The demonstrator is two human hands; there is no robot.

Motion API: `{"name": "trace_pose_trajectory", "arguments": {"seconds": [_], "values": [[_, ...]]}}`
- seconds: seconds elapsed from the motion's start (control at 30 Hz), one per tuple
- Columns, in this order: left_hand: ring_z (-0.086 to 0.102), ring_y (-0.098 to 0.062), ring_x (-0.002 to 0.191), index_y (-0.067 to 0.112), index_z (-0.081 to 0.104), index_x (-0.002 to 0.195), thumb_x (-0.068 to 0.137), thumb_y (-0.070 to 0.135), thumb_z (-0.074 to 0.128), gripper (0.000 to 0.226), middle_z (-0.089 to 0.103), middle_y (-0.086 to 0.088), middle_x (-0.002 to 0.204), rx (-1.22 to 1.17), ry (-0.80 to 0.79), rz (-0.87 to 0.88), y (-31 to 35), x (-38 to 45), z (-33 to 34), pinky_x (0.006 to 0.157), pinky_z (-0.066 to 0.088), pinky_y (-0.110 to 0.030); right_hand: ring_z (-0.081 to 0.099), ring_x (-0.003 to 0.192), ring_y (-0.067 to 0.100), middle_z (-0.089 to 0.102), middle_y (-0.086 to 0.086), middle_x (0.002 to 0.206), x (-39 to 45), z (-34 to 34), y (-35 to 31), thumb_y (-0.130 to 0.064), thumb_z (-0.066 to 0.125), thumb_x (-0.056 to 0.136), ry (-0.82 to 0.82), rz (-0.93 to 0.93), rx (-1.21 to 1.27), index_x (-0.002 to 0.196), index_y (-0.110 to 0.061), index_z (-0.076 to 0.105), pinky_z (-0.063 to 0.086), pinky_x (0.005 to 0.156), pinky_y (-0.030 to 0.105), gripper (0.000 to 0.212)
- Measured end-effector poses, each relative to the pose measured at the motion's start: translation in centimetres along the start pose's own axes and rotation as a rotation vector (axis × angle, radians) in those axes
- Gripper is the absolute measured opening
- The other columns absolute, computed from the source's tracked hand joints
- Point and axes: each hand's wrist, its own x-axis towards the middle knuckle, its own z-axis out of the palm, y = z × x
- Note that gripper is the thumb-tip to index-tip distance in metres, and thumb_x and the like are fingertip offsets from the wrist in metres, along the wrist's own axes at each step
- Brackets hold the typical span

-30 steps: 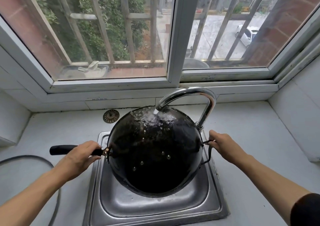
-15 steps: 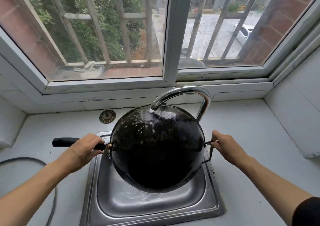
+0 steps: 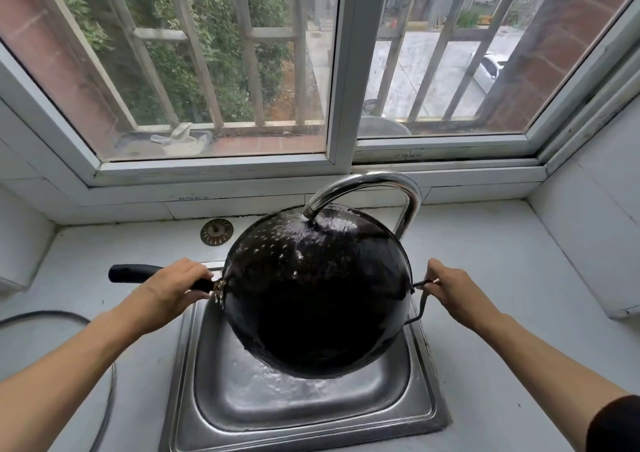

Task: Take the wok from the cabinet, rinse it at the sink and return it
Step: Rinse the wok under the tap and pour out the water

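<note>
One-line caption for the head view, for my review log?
Both hands tilt a black wok over the steel sink under the running faucet, left hand on the long handle, right hand on the wire loop.

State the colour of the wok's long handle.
Black, seen in the head view: the long handle of the wok.

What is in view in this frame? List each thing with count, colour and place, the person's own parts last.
wok: 1, black, tilted over the sink under the running water
long handle: 1, black, on the wok's left side
loop handle: 1, dark wire, on the wok's right side
faucet: 1, chrome, arching over the wok's far rim, water running
sink: 1, steel, set in the counter
sink strainer: 1, metal, on the counter behind the sink
hose: 1, dark, on the counter at left
counter: 1, white
window: 1, white frame, bars outside
left hand: 1, gripping the long handle
right hand: 1, gripping the loop handle
</note>
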Motion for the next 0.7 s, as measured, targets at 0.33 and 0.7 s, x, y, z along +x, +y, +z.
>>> {"name": "trace_pose_trajectory", "arguments": {"seconds": [0.33,0.7], "values": [[0.046,-0.002,0.079,0.015,0.063,0.095,0.076,0.025,0.067,0.022,0.06,0.008,0.085,-0.024,0.043,-0.088,-1.2,-4.3,-0.9,0.072,0.041,-0.024,0.059,0.07,0.026,0.066,0.001,0.073,2.6,0.3,-3.8,-0.02,0.064,0.09,-0.029,-0.123,-0.019,0.078,-0.026,0.037,0.046,0.06,0.033,0.031],[0.05,-0.006,0.079,0.014,0.066,0.096,0.065,0.002,0.084,0.038,0.062,0.009,0.084,-0.031,0.078,-0.286,-2.7,-9.7,-2.0,0.069,0.048,-0.032,0.052,0.065,0.025,0.056,0.006,0.07,5.0,2.1,-9.2,-0.014,0.063,0.087,-0.082,-0.233,-0.084,0.079,-0.02,0.038,0.044,0.06,0.038,0.027]]}}
